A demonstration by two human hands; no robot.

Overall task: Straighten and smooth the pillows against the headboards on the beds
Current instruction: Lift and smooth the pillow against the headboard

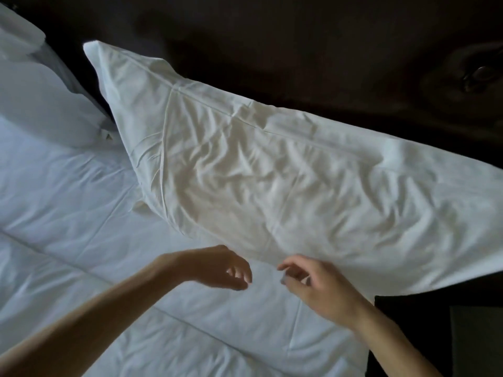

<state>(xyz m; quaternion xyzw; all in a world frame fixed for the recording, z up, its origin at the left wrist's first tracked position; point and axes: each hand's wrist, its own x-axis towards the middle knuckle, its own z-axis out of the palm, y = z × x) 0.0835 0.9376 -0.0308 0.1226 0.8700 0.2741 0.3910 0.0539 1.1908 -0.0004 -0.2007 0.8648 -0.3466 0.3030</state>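
Wrinkled white pillow (272, 164) leans on dark headboard (299, 50); left hand (217, 265) and right hand (318, 281) hover loose-fingered, empty, poised for smoothing.

Big pillow (272, 172) runs off the right edge, corner lost. Second pillow (35, 91) cut at the left. Headboard (326, 50) too dark for detail. Both hands' (321, 284) fingertips blurred.
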